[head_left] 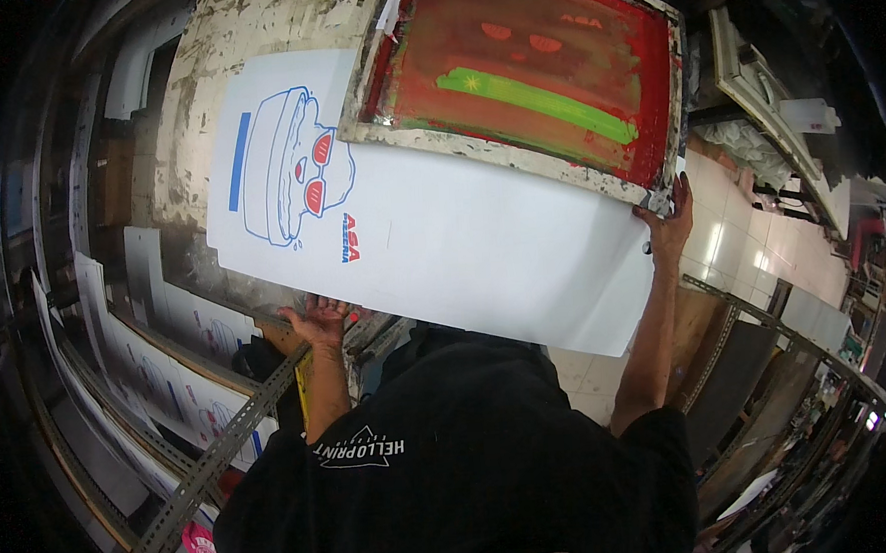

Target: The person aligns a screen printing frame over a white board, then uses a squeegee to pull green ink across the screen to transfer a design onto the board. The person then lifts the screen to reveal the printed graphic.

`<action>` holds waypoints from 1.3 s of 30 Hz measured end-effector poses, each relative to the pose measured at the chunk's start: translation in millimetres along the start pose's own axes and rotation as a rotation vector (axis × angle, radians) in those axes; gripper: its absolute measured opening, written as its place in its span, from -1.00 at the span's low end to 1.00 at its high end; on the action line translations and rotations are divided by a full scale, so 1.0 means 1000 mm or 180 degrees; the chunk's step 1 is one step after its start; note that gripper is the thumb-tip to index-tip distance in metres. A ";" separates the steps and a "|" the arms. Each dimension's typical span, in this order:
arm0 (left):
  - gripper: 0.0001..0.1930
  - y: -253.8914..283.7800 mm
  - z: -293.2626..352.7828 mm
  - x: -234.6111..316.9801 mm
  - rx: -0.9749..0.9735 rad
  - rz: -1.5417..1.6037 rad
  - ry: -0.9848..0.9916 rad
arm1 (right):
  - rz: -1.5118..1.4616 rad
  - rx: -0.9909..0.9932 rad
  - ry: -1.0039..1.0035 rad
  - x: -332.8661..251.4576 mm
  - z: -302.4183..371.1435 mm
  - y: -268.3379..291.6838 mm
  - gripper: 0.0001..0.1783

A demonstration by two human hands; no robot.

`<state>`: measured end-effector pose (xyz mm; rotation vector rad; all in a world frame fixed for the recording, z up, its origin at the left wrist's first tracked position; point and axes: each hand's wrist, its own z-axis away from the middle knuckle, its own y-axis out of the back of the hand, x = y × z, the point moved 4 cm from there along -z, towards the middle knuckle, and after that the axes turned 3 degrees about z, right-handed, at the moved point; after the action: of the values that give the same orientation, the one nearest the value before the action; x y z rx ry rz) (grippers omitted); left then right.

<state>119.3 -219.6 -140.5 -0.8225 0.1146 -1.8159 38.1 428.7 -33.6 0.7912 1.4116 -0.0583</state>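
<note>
My right hand (668, 227) grips the near right corner of a screen printing frame (486, 150), thumb on one side and fingers on the other. The frame's mesh is stained red, with a band of bright green ink (539, 105) across it. Under it lies a large white sheet (481, 244), printed at its left end with a blue-outlined drawing and red glasses shapes (316, 198). My left hand (320, 321) is palm up at the sheet's near left edge, fingers apart, fingertips close to or just under that edge. Whether they touch it I cannot tell.
The sheet rests on a worn, paint-stained table (189, 120). On the left, printed sheets (183, 380) lie on rack shelves beside a perforated metal bar (199, 490). At the right stand another metal rack (766, 330) and a white plastic container (808, 115) above tiled floor.
</note>
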 end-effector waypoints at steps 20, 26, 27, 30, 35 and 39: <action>-0.33 -0.021 0.035 -0.073 -0.0666 -0.1017 0.0731 | -0.0049 -0.0010 0.0036 -0.008 0.000 0.000 0.17; -0.33 -0.013 0.043 -0.070 -0.0595 -0.1128 0.0678 | 0.0045 -0.0057 0.0188 -0.008 -0.001 0.001 0.15; -0.33 -0.017 0.049 -0.071 -0.0501 -0.1145 0.0638 | 0.0076 -0.0051 0.0177 -0.007 -0.001 0.001 0.14; -0.32 -0.015 0.053 -0.074 -0.0316 -0.1060 0.0630 | 0.0057 -0.0059 0.0156 -0.004 -0.001 0.000 0.14; -0.31 0.000 0.048 -0.076 -0.0607 -0.0993 0.0736 | 0.0009 -0.0076 0.0146 -0.002 -0.001 -0.001 0.15; -0.29 0.000 0.050 -0.076 -0.0557 -0.1014 0.0723 | 0.0048 -0.0062 0.0119 -0.004 -0.001 -0.002 0.15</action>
<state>161.3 -138.7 -139.0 -0.7862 0.3069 -2.2225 36.1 426.4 -30.9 0.7901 1.4393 -0.0182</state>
